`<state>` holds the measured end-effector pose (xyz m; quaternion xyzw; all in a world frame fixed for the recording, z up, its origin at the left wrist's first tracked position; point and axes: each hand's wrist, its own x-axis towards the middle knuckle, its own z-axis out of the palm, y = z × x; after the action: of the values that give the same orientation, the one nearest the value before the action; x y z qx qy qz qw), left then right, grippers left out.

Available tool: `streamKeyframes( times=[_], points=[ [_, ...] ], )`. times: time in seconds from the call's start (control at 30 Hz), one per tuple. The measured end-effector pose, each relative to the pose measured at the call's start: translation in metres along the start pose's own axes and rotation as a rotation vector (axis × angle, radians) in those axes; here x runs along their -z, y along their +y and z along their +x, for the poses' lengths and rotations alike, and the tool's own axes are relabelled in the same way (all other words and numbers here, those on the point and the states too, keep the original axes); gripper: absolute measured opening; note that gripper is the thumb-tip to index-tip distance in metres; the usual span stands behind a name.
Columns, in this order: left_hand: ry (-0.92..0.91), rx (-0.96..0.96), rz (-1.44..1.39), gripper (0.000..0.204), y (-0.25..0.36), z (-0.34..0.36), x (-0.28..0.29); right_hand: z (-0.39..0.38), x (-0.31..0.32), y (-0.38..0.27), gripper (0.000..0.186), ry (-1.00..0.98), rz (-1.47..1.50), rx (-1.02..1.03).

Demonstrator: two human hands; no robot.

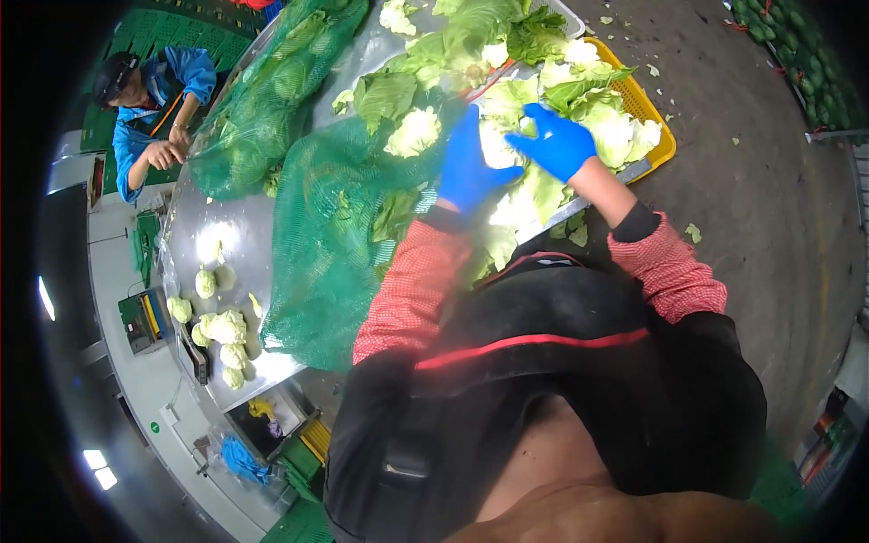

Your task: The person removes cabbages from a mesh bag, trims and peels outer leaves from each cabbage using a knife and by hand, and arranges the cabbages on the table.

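Both of my hands wear blue gloves and are over loose cabbage leaves (pixel 534 195) at the table's right edge. My left hand (pixel 471 165) is open, its fingers pointing away and its thumb spread to the right, beside a green mesh bag (pixel 317 217). To its right, my right hand (pixel 558 145) is open, thumb and fingers apart, next to the leaves heaped at a yellow crate (pixel 668 149). Glare washes out the pale leaves between my hands. A trimmed cabbage head (pixel 415 132) lies left of my left hand.
A co-worker (pixel 154 113) in blue stands across the table, hands at another filled mesh bag (pixel 262 136). Several small cabbage heads (pixel 226 328) sit on the metal table (pixel 204 244) at left. Stacked mesh bags (pixel 801 63) stand far right; scraps dot the floor (pixel 724 172).
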<state>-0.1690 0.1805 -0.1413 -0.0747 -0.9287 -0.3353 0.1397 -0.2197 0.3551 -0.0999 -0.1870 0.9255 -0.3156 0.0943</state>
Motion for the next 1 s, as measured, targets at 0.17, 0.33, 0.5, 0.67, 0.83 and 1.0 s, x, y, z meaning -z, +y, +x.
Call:
streamKeyframes(
  times=[0.17, 0.33, 0.5, 0.67, 0.83, 1.0],
  points=[
    [-0.055, -0.051, -0.096, 0.099, 0.004, -0.007, 0.015, 0.037, -0.035, 0.024, 0.040, 0.076, 0.064, 0.036],
    [-0.041, 0.176, -0.385, 0.092, -0.017, -0.034, 0.016, 0.049, -0.063, 0.054, 0.030, 0.034, -0.073, -0.088],
    [0.069, 0.397, -0.892, 0.084, -0.010, -0.042, 0.024, 0.049, -0.053, 0.068, 0.026, 0.033, -0.126, -0.115],
    [0.109, 0.758, -1.514, 0.070, -0.014, -0.046, 0.034, 0.036, -0.007, 0.027, 0.044, -0.014, -0.034, -0.100],
    [0.123, 0.491, -1.510, 0.069, 0.026, -0.021, 0.050, 0.008, 0.020, -0.035, 0.050, 0.037, 0.367, 0.220],
    [-0.002, 0.447, -1.731, 0.070, 0.029, -0.013, 0.057, 0.011, 0.010, 0.002, 0.042, -0.072, 0.794, -0.107]
  ],
)
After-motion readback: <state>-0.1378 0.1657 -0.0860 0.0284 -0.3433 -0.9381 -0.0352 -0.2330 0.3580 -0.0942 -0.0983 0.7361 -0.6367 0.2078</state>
